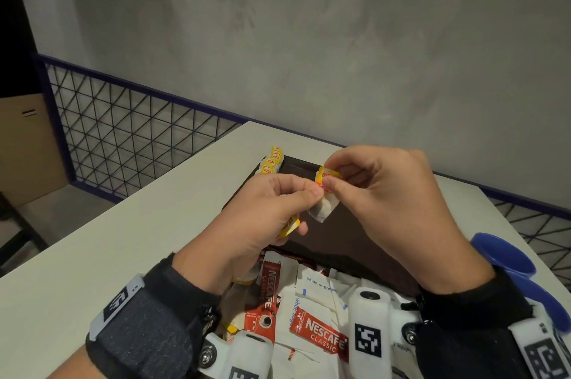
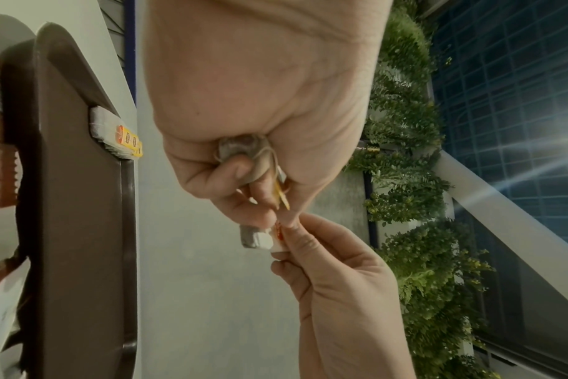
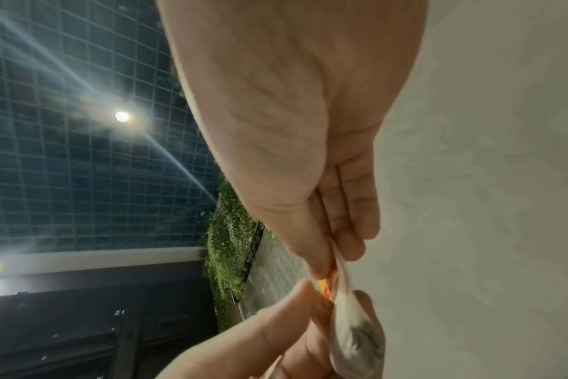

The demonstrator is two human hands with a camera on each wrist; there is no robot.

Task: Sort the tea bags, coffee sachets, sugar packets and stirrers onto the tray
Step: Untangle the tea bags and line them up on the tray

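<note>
We've got a tea bag [image 1: 324, 207] up over the brown tray [image 1: 355, 233]: white pouch, yellow-red tag. It hangs long-axis down, tilted a bit left. Right hand [image 1: 386, 193] pinches the tag at top, left hand [image 1: 265, 208] pinches beside it with a second bag [image 2: 243, 151] curled in that grip.

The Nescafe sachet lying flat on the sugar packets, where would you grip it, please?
Pinch the Nescafe sachet at its crimped left end, coming from above. It lies flat and slanted on the sugar packets, and that end is bare, while the right wrist camera covers the other end.
</note>
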